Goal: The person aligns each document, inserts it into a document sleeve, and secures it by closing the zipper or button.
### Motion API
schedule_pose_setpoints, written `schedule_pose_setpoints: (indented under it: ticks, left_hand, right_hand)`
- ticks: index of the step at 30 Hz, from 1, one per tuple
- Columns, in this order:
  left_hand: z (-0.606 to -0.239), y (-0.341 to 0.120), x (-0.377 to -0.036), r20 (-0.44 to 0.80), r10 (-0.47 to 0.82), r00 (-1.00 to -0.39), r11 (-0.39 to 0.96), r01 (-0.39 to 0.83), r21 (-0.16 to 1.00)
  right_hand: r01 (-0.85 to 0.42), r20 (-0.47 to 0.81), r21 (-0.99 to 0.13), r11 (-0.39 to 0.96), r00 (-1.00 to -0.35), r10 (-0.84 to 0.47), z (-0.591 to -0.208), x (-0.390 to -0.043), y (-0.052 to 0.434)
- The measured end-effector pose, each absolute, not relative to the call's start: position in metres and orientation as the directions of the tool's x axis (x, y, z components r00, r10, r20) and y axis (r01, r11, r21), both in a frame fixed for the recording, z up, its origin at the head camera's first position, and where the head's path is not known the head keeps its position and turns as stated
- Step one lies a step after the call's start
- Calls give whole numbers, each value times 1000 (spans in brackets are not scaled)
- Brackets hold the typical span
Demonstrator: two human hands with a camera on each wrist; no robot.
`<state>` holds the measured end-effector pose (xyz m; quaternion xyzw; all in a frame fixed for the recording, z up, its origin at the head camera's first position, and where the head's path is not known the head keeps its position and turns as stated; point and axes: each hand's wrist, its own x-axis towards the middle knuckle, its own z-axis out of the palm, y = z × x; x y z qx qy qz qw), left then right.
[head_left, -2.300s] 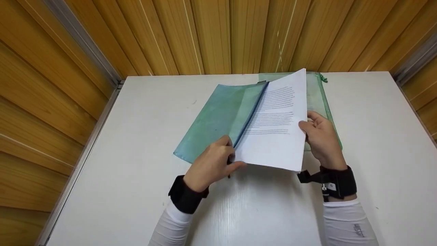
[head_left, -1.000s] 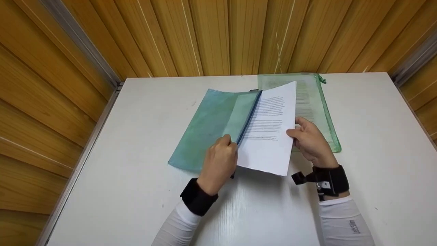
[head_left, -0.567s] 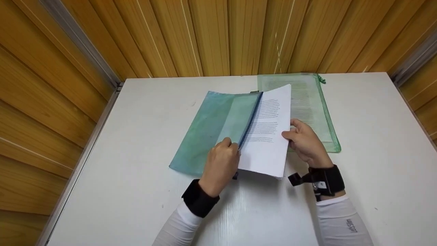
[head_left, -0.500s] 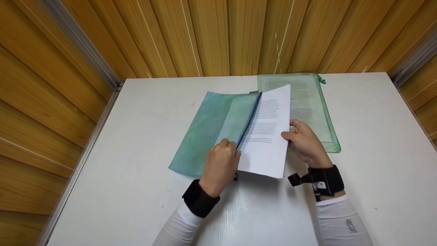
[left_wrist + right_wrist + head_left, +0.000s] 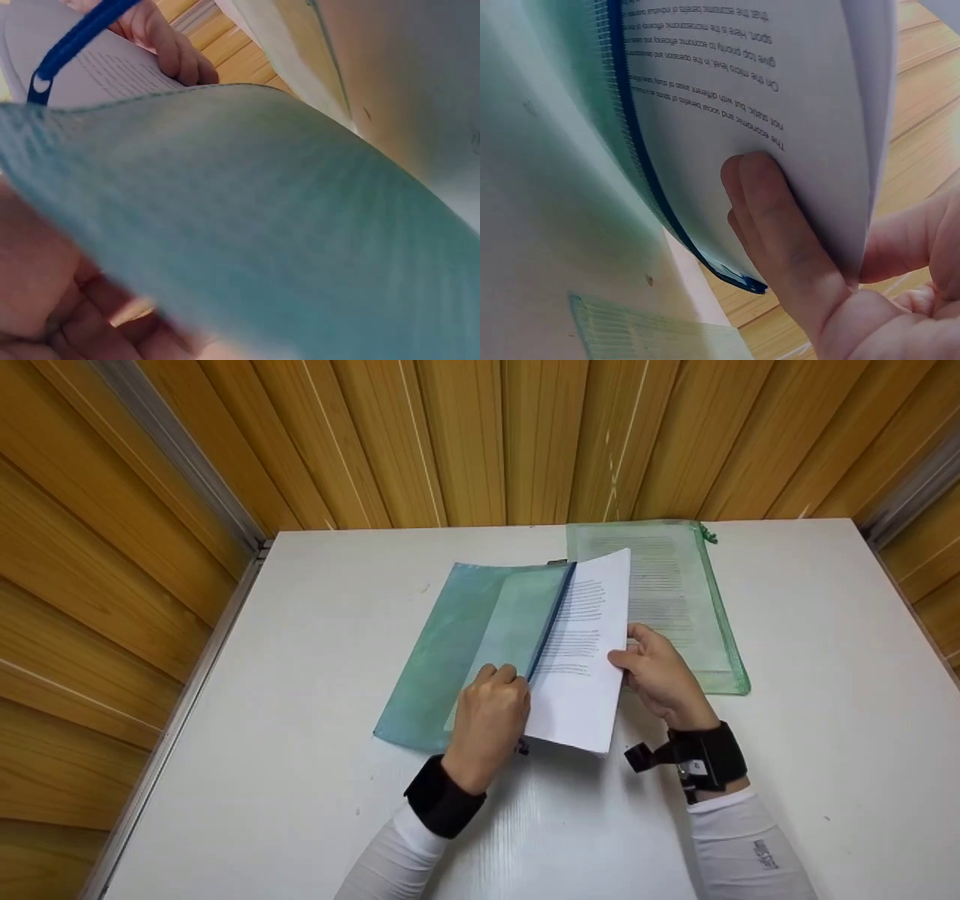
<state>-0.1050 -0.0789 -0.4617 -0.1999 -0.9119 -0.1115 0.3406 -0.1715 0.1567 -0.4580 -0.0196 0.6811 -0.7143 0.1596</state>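
A blue-green zip document pouch (image 5: 442,637) with a dark blue zipper edge is held tilted over the white table. My left hand (image 5: 489,724) grips its opening edge near the lower corner, knuckles up. From the opening juts a stack of printed papers (image 5: 574,701), its left part inside the pouch. My right hand (image 5: 664,679) pinches the stack's free right edge between thumb and fingers. Close up in the right wrist view, fingers (image 5: 780,217) lie across the text side of the sheets. A blue zipper-pull cord (image 5: 79,46) shows at the pouch corner in the left wrist view.
Behind and to the right, a light green mesh pouch (image 5: 724,660) with printed sheets inside lies flat on the white table (image 5: 300,675). Wood-patterned panels (image 5: 465,442) rise along the back and left side, with a metal rail (image 5: 191,682) along the left edge.
The papers and my right hand have moved left and slightly toward me, so less of the stack shows outside the pouch. My left hand has shifted its hold along the pouch edge.
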Motion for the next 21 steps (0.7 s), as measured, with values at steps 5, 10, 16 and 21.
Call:
schedule_pose_setpoints:
  ticks: [5, 10, 16, 21]
  left_hand:
    - [-461, -77, -105, 653, 330, -682, 876, 478, 57]
    - [-459, -77, -105, 641, 324, -696, 871, 483, 84]
    - [-457, -79, -105, 640, 325, -696, 864, 494, 99]
    - [-457, -78, -105, 656, 341, -674, 859, 506, 74]
  right_hand:
    - [209, -198, -978, -20, -949, -245, -461, -172, 154]
    - [225, -214, -974, -13, -942, -259, -461, -173, 158]
    - [245, -237, -970, 10, -929, -283, -456, -175, 169]
    - [256, -253, -966, 24, -932, -259, -457, -175, 168]
